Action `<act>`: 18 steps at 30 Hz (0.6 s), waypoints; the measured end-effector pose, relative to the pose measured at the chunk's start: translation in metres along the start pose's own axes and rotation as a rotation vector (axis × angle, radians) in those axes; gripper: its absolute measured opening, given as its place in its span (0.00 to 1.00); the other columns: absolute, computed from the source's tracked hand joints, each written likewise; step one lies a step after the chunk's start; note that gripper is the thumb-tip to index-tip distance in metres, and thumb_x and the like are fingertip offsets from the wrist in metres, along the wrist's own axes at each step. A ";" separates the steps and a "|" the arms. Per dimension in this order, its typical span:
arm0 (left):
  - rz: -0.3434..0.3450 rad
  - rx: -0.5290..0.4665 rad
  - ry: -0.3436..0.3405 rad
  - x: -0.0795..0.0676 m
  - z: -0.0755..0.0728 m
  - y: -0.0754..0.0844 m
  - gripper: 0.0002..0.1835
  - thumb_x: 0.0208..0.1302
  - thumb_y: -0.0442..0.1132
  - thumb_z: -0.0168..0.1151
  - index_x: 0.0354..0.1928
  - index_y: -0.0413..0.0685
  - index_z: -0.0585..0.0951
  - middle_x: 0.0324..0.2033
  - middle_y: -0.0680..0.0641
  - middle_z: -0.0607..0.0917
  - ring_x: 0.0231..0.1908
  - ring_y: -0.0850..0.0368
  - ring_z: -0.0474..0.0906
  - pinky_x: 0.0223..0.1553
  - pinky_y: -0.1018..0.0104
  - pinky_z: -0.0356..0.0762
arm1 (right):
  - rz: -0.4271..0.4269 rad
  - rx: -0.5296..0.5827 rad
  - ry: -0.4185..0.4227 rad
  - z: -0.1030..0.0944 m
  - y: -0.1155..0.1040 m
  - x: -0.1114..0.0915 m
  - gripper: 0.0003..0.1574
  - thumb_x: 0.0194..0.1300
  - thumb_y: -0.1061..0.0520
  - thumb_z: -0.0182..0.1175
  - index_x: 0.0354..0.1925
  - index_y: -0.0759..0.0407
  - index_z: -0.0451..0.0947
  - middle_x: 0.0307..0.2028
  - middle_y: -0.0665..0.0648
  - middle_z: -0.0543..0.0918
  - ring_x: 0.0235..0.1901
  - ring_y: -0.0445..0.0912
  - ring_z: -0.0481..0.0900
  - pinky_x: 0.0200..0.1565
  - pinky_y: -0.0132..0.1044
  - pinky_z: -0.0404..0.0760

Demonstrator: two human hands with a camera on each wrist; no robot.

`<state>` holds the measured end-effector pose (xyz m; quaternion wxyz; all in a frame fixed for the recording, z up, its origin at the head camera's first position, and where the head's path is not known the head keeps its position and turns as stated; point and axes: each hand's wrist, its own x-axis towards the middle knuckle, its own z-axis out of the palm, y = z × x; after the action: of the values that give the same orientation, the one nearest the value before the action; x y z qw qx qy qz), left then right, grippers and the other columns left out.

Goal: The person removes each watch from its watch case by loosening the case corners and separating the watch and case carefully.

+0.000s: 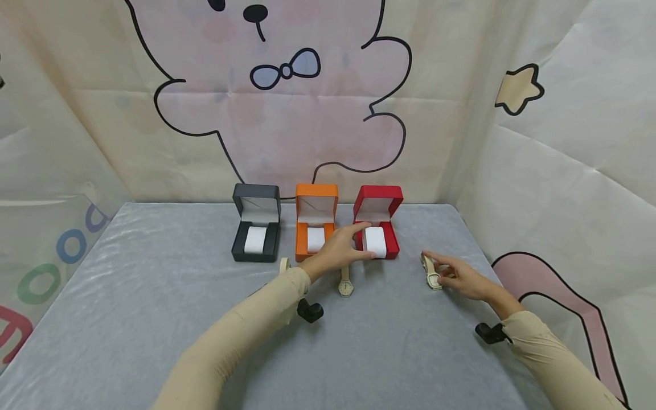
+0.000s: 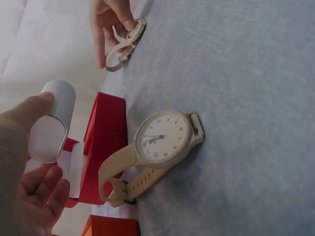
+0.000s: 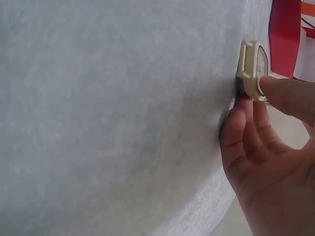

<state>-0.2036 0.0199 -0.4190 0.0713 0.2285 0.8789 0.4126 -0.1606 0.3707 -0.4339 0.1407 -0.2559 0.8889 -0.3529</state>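
My left hand [image 1: 335,249] holds a white watch cushion [image 2: 63,101] between thumb and fingers, at the open red watch box [image 1: 393,242]. In the left wrist view the cushion stands above the box's rim. To the right, on the grey cloth, my right hand [image 1: 463,280] pinches a beige wristwatch [image 1: 431,273] by its case, thumb on the dial side. A second beige wristwatch [image 2: 160,140] lies below my left wrist, its strap looped. Part of another beige strap [image 1: 284,264] shows beside the left sleeve, the rest hidden by the arm.
Left of the red box stand an open orange watch box [image 1: 300,242] and an open dark grey one [image 1: 241,242], each with a white cushion inside. A printed curtain [image 1: 435,142] hangs behind the grey-covered table [image 1: 128,296]. Black wrist mounts stick out from both sleeves.
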 end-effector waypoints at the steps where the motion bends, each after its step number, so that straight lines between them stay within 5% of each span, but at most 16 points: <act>1: 0.002 -0.006 -0.001 0.000 0.000 0.000 0.42 0.60 0.53 0.74 0.75 0.58 0.68 0.65 0.50 0.78 0.59 0.48 0.74 0.58 0.52 0.80 | -0.004 -0.006 0.004 0.000 0.000 0.000 0.43 0.68 0.68 0.61 0.76 0.68 0.56 0.63 0.77 0.71 0.50 0.61 0.82 0.47 0.31 0.80; 18: -0.021 -0.016 0.007 0.012 0.007 0.000 0.40 0.60 0.53 0.74 0.74 0.60 0.69 0.68 0.51 0.76 0.61 0.54 0.72 0.65 0.49 0.76 | 0.003 0.014 0.037 -0.005 0.008 -0.003 0.45 0.67 0.67 0.63 0.76 0.68 0.55 0.57 0.77 0.77 0.49 0.43 0.81 0.49 0.29 0.80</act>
<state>-0.2119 0.0306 -0.4224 0.0746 0.2172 0.8781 0.4196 -0.1629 0.3801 -0.4354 0.1265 -0.2472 0.8892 -0.3635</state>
